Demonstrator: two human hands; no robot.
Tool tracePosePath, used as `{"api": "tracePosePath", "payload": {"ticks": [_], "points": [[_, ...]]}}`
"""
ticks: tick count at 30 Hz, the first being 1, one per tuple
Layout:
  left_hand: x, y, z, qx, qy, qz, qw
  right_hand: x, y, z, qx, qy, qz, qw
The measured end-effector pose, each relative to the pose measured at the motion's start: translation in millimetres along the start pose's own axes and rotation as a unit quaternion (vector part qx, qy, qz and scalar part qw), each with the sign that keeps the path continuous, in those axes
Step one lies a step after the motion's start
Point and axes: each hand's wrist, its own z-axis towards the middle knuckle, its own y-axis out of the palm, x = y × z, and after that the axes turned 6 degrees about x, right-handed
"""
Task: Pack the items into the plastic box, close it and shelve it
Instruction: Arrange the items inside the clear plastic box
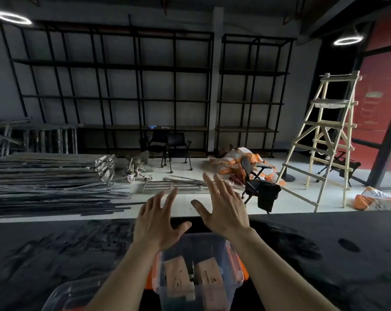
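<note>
A clear plastic box with orange latches stands on the dark table in front of me, with no lid on it. Inside it lie two tan cardboard packs side by side, with a dark item between them. A clear lid lies at the lower left on the table, partly behind my left forearm. My left hand and my right hand hover above the far side of the box, fingers spread, holding nothing.
The dark table ends just beyond my hands. Black metal shelving lines the far wall. On the floor are stacked metal bars, office chairs, orange sacks and a wooden ladder.
</note>
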Motion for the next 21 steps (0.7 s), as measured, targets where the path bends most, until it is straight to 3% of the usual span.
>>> {"api": "tracePosePath", "payload": {"ticks": [10, 17, 21], "points": [[17, 46, -37, -0.111, -0.004, -0.009, 0.994, 0, 41, -56, -0.158, 0.031, -0.019, 0.987], [28, 63, -42, -0.184, 0.025, 0.163, 0.969, 3, 78, -60, -0.365, 0.123, -0.082, 0.919], [30, 73, -40, -0.224, 0.013, 0.164, 0.96, 1, 85, -57, -0.395, 0.176, -0.046, 0.901]]}}
